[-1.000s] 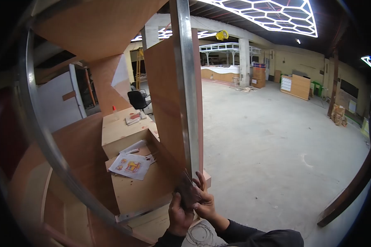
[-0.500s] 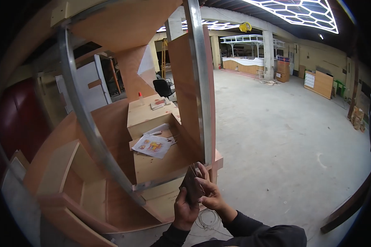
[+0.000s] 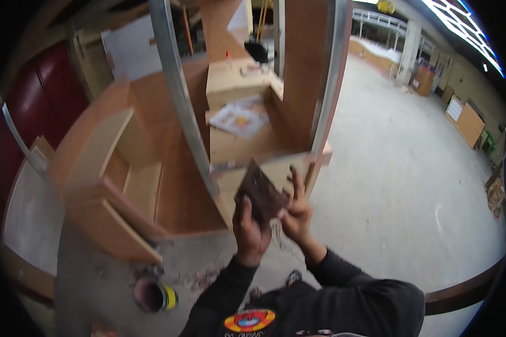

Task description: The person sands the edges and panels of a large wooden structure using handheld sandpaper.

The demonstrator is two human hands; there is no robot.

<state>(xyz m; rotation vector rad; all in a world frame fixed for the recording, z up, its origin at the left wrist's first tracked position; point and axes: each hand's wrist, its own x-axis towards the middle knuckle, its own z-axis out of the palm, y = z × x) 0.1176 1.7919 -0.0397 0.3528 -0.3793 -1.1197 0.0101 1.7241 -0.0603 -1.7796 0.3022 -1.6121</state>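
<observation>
A dark brown, flat sheet [image 3: 260, 194] with a pointed upper corner is held up in front of the body. My left hand [image 3: 251, 233] grips it from the lower left, thumb on its face. At its lower right edge, my right hand [image 3: 298, 213] touches the sheet with the thumb side, while other fingers point upward and apart. Beyond the hands stands a wooden cabinet frame [image 3: 236, 149] with metal posts [image 3: 180, 90]. Printed papers [image 3: 239, 119] lie on its inner shelf.
An open can [image 3: 152, 296] with a yellow label sits on the floor at lower left, near scattered debris. Curved wooden shelving [image 3: 126, 168] stands on the left. A dark bar [image 3: 466, 289] crosses the lower right. A white counter [image 3: 376, 50] is far back.
The view has tilted down and shifted left. The brown sheet now shows its broad face, and my right hand's fingers have spread away from its top edge.
</observation>
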